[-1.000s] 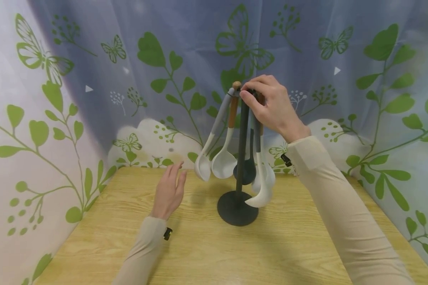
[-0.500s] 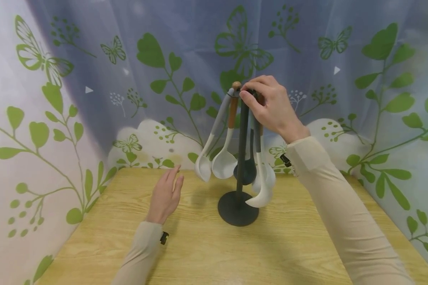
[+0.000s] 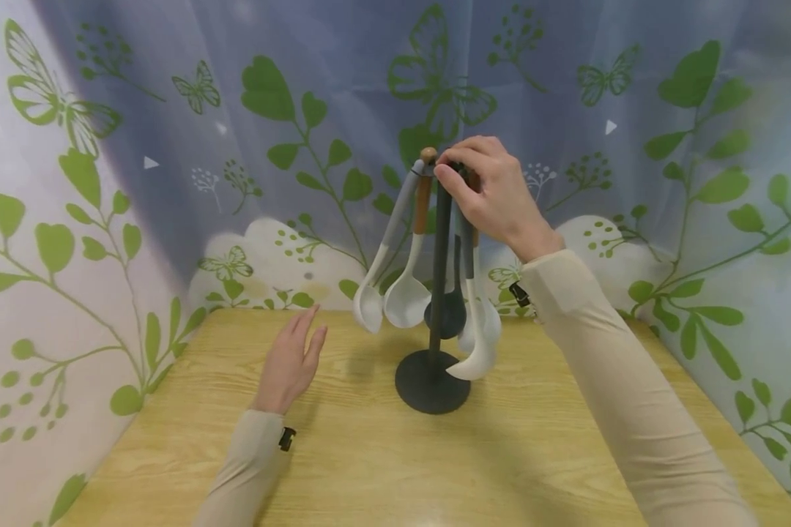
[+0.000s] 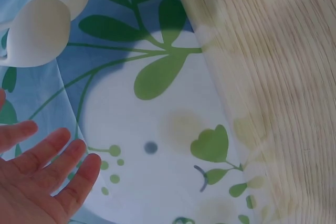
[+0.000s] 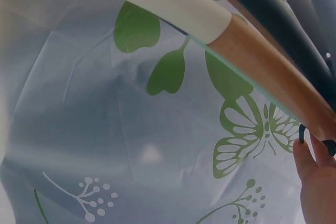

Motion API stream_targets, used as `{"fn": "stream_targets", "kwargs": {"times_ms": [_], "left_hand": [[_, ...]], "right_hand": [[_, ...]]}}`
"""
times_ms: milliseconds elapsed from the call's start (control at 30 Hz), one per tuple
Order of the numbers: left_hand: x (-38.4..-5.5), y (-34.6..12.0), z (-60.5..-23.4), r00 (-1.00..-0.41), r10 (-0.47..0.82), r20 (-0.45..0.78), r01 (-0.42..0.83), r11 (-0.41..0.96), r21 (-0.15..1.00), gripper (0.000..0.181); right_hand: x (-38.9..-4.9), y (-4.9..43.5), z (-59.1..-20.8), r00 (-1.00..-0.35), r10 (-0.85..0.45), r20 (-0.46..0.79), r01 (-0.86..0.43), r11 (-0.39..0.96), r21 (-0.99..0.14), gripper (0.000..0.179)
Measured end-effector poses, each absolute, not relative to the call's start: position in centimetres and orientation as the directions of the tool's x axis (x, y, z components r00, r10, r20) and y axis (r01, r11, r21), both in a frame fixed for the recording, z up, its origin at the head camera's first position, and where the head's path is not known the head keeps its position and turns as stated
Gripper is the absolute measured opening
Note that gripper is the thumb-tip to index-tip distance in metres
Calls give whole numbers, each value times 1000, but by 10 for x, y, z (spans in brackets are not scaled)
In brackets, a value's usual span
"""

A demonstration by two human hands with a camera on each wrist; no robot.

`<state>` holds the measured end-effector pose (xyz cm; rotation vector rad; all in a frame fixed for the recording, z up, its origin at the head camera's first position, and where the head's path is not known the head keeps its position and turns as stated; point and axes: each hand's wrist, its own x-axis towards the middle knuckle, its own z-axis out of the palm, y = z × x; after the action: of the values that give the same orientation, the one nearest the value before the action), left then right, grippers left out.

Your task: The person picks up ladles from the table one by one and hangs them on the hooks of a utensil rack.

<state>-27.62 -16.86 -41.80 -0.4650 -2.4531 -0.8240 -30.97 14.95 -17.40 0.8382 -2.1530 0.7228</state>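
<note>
A black utensil stand (image 3: 433, 384) with a round base and a wooden knob is upright on the table. Around it hang a white ladle (image 3: 477, 355) with a grey handle, a white spoon (image 3: 369, 306), a wooden-handled white ladle (image 3: 406, 301) and a black ladle (image 3: 451, 315). My right hand (image 3: 491, 192) grips the top of the stand, thumb and fingers bent around the hook area. Its fingertips are beside a dark hook at the end of a wooden handle (image 5: 273, 72). My left hand (image 3: 290, 366) hovers left of the stand, fingers extended, holding nothing.
The wooden table (image 3: 343, 468) runs back to a curtain (image 3: 329, 44) printed with green leaves and butterflies, which also covers both sides. Another white utensil head (image 3: 494, 322) hangs behind the front ladle. Each sleeve cuff has a small black device (image 3: 287, 439).
My left hand has drifted a little left and back from the stand. The right hand keeps its place at the stand's top; the head view has shifted slightly.
</note>
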Motion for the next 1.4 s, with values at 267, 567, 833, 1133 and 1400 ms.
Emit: {"fn": "stream_targets", "kwargs": {"times_ms": [267,567,833,1133,1400], "left_hand": [[-275,-174,-417,-821,138,553,441,769,463,52],[-274,-181,-416,-846,72,529,370,793,483,63],[-271,-182,-417,-886,75,457,318,816,482,75],[-273,-184,-416,-894,68,443,297,831,471,76],[-273,-187,-417,-899,46,435,269,843,467,77]], "right_hand": [[-312,147,-177,-541,-322,777,-736,629,-252,29],[-312,142,-180,-528,-285,800,-746,606,-276,29],[-311,146,-186,-543,-207,814,-739,579,-346,55],[-307,167,-200,-620,-85,780,-635,639,-435,68],[-298,185,-230,-749,-51,661,-514,675,-530,61]]}}
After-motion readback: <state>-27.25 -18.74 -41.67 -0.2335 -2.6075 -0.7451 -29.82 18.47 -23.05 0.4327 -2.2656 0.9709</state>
